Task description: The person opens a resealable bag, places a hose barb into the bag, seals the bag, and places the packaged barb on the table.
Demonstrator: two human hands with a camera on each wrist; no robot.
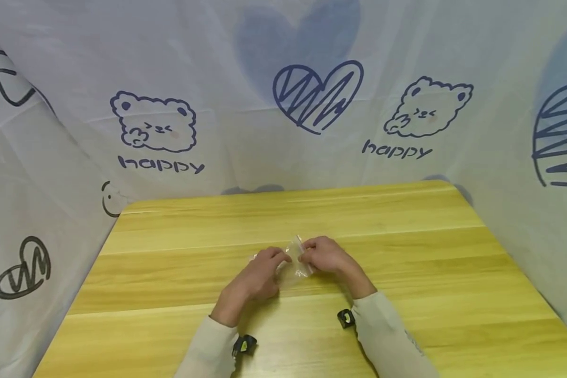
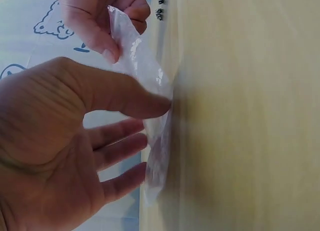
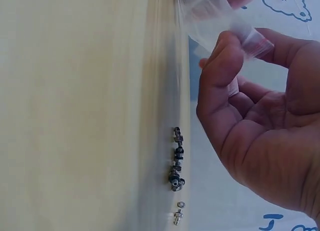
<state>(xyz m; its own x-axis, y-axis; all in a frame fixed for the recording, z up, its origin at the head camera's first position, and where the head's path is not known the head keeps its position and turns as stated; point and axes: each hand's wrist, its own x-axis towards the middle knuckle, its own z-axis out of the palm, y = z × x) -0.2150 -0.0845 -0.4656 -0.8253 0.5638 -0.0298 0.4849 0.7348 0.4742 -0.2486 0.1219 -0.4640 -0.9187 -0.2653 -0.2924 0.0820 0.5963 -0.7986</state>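
Left hand (image 1: pixel 259 275) and right hand (image 1: pixel 328 255) are pinching the bag (image 2: pixel 140 61); it's looking light, limp and slick, likely suiting edge grips.

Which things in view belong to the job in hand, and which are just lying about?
In the job:
clear plastic bag, held by the left hand and right hand

Lying about or background:
small metal parts on the wooden table, untouched; possibly connected, but I can't tell
printed cloth, backdrop

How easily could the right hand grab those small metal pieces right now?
Probably not straight away: the right hand pinches the clear bag, though nothing visible blocks the small metal pieces.
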